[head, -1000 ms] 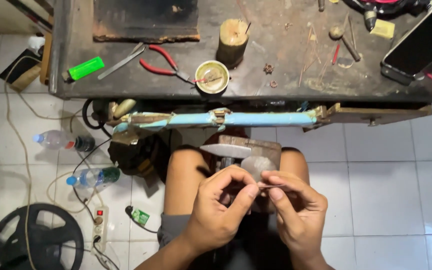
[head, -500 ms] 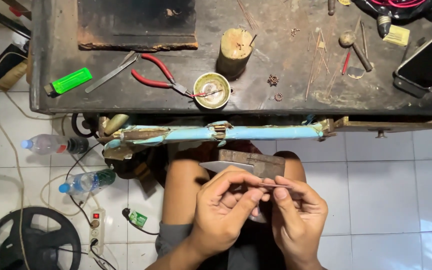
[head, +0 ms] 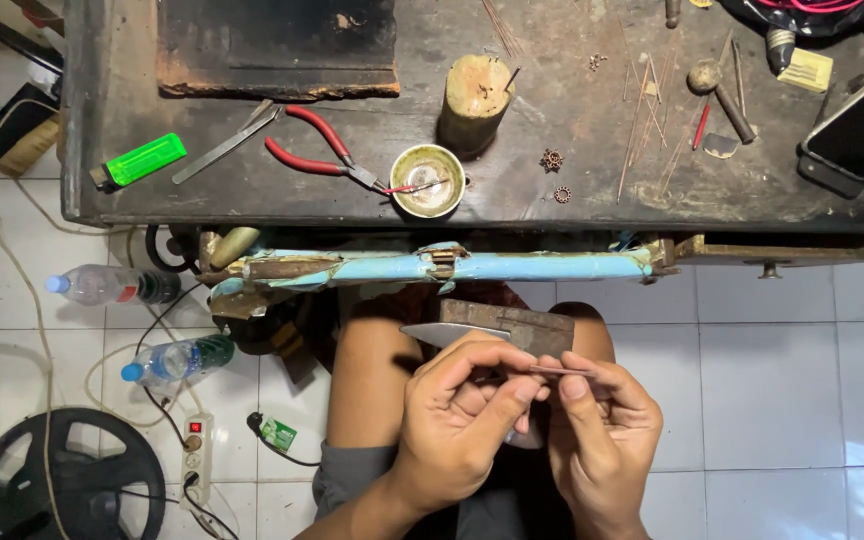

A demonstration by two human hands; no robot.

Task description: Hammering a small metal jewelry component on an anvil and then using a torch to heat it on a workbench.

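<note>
Your left hand [head: 457,425] and right hand [head: 602,440] meet over your lap, below the front edge of the table [head: 572,215]. Between them you hold a thin, reddish metal strip [head: 560,371], lying nearly level. Your left grip is clamped on its left end, thumb and forefinger pinched together, and your right grip is closed on it from the other side, thumb on top. The fingertips of the two hands touch.

Just behind your hands, resting on your knees, sits a small wooden block [head: 517,325] with a flat steel blade [head: 442,333] sticking out to the left. Whether the strip touches the block, you cannot tell from here.

On the table, well apart from your hands, lie red-handled pliers [head: 317,150], their nose reaching to a small round tin [head: 430,180]. A wooden stump [head: 474,100] stands upright just behind the tin. A green lighter [head: 144,160] lies near the left edge, and flat tweezers [head: 224,143] lie between it and the pliers.

On the tiled floor to your left lie two plastic bottles [head: 107,285], a power strip [head: 195,445] and a black wheel [head: 62,480].
</note>
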